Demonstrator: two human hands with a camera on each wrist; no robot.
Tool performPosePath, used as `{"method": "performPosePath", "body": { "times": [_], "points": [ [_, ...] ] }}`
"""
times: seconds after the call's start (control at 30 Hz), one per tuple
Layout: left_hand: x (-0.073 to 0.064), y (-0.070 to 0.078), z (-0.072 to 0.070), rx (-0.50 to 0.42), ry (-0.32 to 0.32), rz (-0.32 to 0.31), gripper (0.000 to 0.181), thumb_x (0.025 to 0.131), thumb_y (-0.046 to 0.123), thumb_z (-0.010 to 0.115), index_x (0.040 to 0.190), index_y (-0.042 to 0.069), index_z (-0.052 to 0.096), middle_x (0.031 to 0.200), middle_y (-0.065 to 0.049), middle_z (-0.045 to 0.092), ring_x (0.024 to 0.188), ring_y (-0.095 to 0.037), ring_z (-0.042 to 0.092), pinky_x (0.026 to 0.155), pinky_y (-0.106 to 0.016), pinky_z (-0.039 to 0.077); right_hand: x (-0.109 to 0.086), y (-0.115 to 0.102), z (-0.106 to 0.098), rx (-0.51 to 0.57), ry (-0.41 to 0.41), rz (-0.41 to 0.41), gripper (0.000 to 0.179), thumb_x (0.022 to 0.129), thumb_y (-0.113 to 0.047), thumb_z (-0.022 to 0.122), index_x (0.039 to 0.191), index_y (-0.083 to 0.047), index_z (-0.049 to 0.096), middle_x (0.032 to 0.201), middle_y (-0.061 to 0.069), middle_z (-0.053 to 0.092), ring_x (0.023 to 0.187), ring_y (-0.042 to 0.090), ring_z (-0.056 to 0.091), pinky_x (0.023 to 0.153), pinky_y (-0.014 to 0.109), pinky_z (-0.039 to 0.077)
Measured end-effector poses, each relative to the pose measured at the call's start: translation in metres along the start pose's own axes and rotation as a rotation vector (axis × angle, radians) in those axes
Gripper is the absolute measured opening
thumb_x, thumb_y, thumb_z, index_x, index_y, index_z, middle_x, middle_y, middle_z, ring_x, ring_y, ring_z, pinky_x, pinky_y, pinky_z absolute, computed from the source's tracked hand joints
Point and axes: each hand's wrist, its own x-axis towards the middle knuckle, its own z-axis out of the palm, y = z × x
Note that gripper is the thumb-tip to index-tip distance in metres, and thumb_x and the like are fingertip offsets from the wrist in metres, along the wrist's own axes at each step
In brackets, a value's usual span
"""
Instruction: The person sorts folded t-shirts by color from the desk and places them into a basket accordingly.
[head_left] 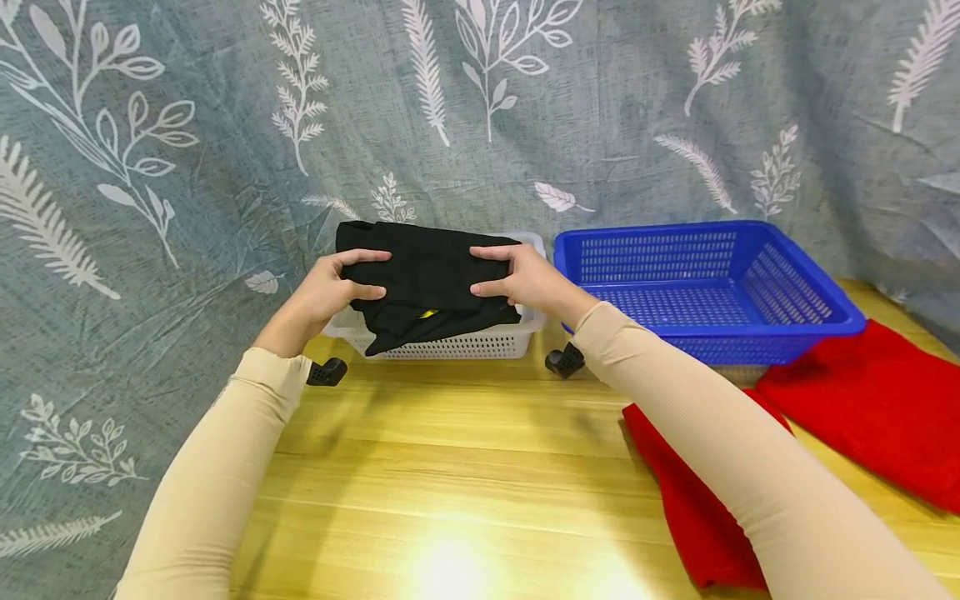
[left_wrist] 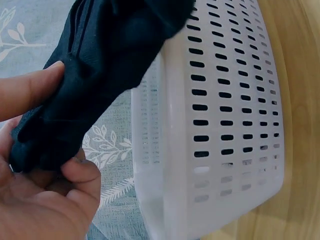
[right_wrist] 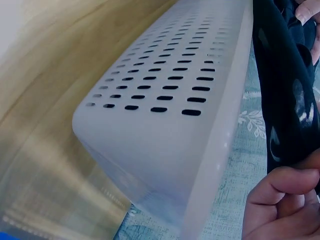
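Observation:
A folded black cloth [head_left: 427, 262] spans the space between both hands, over the white basket [head_left: 480, 346]. My left hand [head_left: 315, 292] grips its left end, with thumb and fingers on either side of the folds in the left wrist view. At the right end, my right hand [head_left: 528, 279] pinches the cloth, its fingers partly cut off in the right wrist view. More black fabric [head_left: 420, 325], with a small yellow patch, shows below the held cloth and hangs over the basket's front rim. Most of the basket's inside is hidden.
To the right of the white basket stands a blue basket [head_left: 697, 337], with nothing visible in it. Red cloths [head_left: 877, 408] lie on the wooden table [head_left: 420, 467] at the right, one partly under the right sleeve. A patterned grey-blue curtain [head_left: 600, 108] hangs behind.

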Motion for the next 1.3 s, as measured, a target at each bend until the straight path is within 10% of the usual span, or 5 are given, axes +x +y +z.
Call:
{"method": "performPosePath", "body": {
  "times": [0.23,0.37,0.53,0.9,1.3],
  "points": [
    [0.009,-0.001,-0.001,0.031,0.004,0.007,0.059,0.099,0.010,0.078,0.153,0.026,0.062,0.180,-0.002,0.021,0.167,-0.031,0.017,0.129,-0.059,0.031,0.005,0.002,-0.002,-0.062,0.012,-0.001,0.070,0.099,-0.019,0.081,0.162,-0.023,0.051,0.054,-0.009,0.049,0.046,0.011,0.036,0.055,0.025,0.040],
    [0.013,0.001,-0.001,0.062,0.008,0.033,0.058,0.099,0.010,0.077,0.153,0.026,0.062,0.180,-0.003,0.023,0.167,-0.031,0.019,0.128,-0.058,0.034,0.007,0.001,0.000,-0.061,0.046,-0.007,0.071,0.098,-0.018,0.081,0.162,-0.023,0.051,0.094,0.002,0.080,0.048,0.012,0.043,0.056,0.026,0.044],
    [0.017,0.004,-0.001,0.064,0.024,0.053,0.058,0.100,0.006,0.075,0.154,0.024,0.061,0.179,-0.005,0.025,0.165,-0.033,0.025,0.125,-0.056,0.038,0.010,0.001,0.002,-0.061,0.074,-0.009,0.071,0.099,-0.018,0.081,0.163,-0.024,0.050,0.127,0.014,0.078,0.053,0.014,0.050,0.060,0.026,0.050],
    [0.027,-0.009,0.005,0.082,0.085,0.087,0.058,0.101,-0.001,0.072,0.153,0.023,0.062,0.171,-0.012,0.040,0.150,-0.035,0.048,0.109,-0.047,0.050,0.015,0.005,0.010,-0.167,0.086,0.030,0.074,0.101,-0.019,0.077,0.166,-0.030,0.043,0.056,0.000,0.055,0.060,0.020,0.063,0.068,0.030,0.055],
    [0.028,-0.023,0.014,0.103,0.068,0.071,0.058,0.103,-0.005,0.064,0.154,0.022,0.061,0.177,-0.010,0.028,0.157,-0.030,0.032,0.094,-0.044,0.039,0.014,0.011,0.016,-0.219,0.065,0.080,0.077,0.102,-0.021,0.077,0.167,-0.033,0.038,0.069,0.010,0.070,0.065,0.019,0.068,0.071,0.032,0.052]
  ]
}}
